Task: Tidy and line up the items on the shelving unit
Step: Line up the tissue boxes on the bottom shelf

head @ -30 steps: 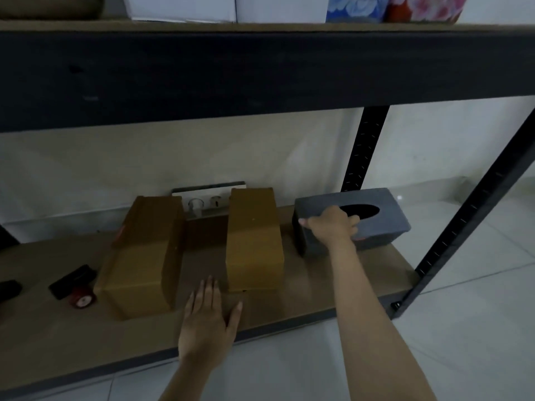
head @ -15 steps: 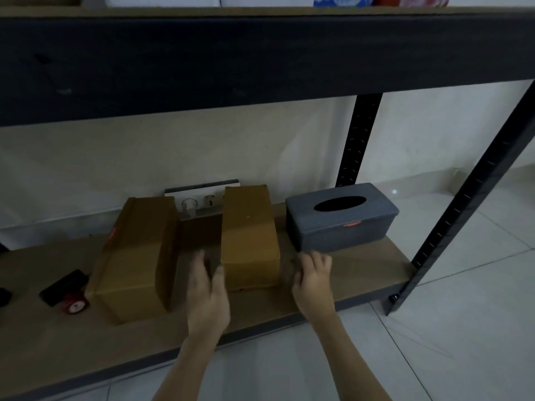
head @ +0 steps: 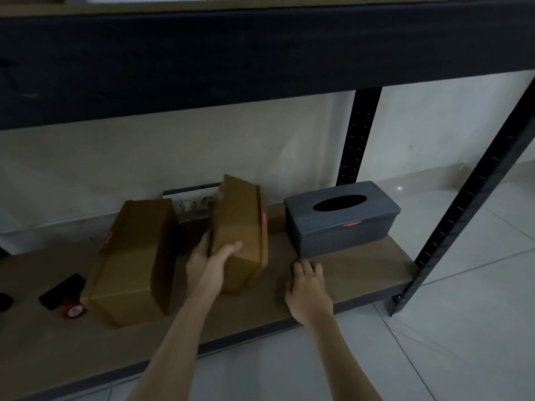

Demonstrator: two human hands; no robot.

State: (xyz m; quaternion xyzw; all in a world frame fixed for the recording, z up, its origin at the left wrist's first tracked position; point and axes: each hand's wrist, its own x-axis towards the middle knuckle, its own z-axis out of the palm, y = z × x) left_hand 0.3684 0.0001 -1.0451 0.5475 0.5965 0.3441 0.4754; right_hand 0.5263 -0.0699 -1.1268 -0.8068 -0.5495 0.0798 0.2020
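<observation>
My left hand [head: 210,267] is gripping the near left corner of the small box [head: 240,224], thumb on top, and the box is tilting up off the board [head: 347,273]. My right hand [head: 308,287] is resting on the board just in front of the tissue box [head: 341,224], fingers loosely bent and holding nothing. I am counting two cardboard boxes, the small one and the big box [head: 133,256] to its left, one grey tissue box, one socket strip [head: 191,198] behind them, and one black-and-red tool [head: 65,293] at far left. The wooden board is sitting in a dark metal frame [head: 260,53], against a pale wall [head: 144,157], above a white tiled floor [head: 463,342].
</observation>
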